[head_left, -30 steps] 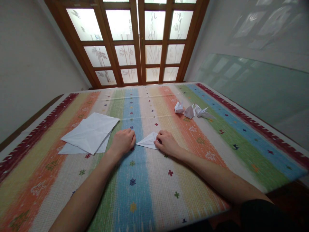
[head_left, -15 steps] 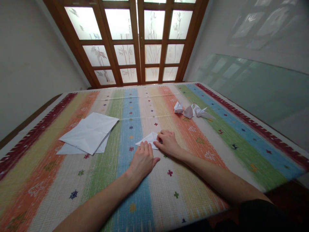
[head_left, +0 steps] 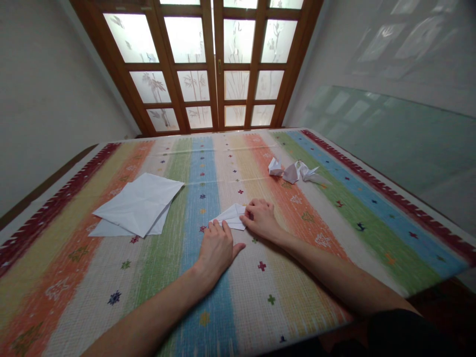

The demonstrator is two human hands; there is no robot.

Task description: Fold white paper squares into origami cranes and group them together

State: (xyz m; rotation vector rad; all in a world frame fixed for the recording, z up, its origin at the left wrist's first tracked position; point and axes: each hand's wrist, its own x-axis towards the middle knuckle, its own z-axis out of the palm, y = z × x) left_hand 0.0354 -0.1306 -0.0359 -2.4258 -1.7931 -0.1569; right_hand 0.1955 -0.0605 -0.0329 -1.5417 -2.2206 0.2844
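Observation:
A small piece of folded white paper [head_left: 230, 214] lies on the striped tablecloth in front of me, its narrow point to the left. My left hand [head_left: 217, 248] rests flat, fingers stretched out and fingertips pressing the paper's near edge close to that left point. At the paper's wider right end, my right hand [head_left: 262, 218] has its fingers curled, thumb and index finger pinching the edge. The fingers hide part of the right end. Creases show across the visible paper.
White paper sheets [head_left: 143, 203] lie overlapped at the left. Several folded white paper figures [head_left: 291, 172] sit at the far right. A striped tablecloth [head_left: 156, 282] covers the table. Wooden doors [head_left: 217, 94] with frosted panes stand beyond, and a pale glass panel [head_left: 386, 134] is along the right wall.
My left hand has slid slightly left along the folded paper's near edge, towards its point, uncovering more of its middle. My right hand stays at the right end.

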